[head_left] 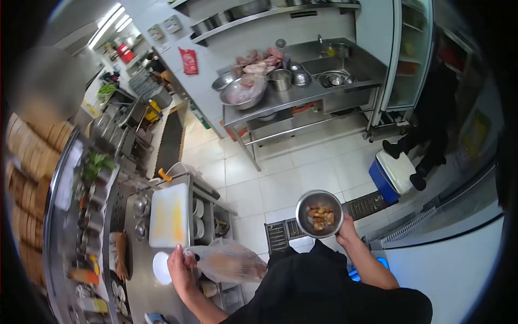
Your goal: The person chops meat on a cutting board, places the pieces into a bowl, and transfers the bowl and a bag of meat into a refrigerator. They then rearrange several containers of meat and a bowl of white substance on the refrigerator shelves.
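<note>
My left hand [182, 270] is closed on the gathered top of a clear plastic bag [229, 261], which hangs out to the right with brownish contents inside. My right hand [347, 229] grips the right rim of a round metal bowl [319, 236], held over the floor. Browned pieces of food [321, 216] lie in the bowl. Near my left hand are a white bowl [162, 268] and a white cutting board [169, 216] with yellow stains, both at the steel counter.
A steel sink table [302, 97] at the back bears raw meat [259, 67], pots and bowls. Dark-clothed legs [426, 143] of a person rest by a blue and white cooler [389, 175]. Bamboo steamers [32, 156] stand left. Another person's arm [121, 254] reaches over the counter.
</note>
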Demonstrator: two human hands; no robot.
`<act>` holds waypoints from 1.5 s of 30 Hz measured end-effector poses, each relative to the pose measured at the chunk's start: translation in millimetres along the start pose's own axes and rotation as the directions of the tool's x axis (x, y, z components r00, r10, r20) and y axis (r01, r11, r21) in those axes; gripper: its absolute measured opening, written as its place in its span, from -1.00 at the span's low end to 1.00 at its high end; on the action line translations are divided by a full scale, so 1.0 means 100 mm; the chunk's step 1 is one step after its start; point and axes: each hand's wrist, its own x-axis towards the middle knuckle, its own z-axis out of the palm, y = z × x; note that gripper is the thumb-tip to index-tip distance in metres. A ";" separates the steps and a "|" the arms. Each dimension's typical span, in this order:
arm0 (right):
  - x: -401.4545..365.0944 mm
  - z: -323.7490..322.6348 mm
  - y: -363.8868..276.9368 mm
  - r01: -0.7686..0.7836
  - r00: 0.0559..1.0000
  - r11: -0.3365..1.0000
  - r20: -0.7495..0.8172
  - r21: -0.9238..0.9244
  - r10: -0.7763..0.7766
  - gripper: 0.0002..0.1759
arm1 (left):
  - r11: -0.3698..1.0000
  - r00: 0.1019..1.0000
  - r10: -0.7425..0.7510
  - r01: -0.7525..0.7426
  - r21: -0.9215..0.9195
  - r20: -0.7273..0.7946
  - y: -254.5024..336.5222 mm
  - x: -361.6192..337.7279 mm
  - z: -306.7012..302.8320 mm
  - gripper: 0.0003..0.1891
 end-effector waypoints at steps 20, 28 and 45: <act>3.83 1.95 -1.16 0.038 0.978 0.999 -0.207 0.010 -0.035 -0.84 | 0.943 0.939 -0.245 0.173 0.284 0.241 -1.02 3.79 2.55 -0.60; 5.67 2.37 -1.43 0.006 0.993 1.000 -0.120 -0.014 -0.007 -0.84 | 0.972 0.954 -0.127 0.065 0.226 0.273 -0.60 4.47 3.81 -0.60; 7.50 2.86 -1.70 -0.037 0.994 0.995 -0.109 -0.098 0.026 -0.84 | 0.881 0.780 -0.406 0.197 0.430 0.476 -0.98 4.80 5.88 -0.73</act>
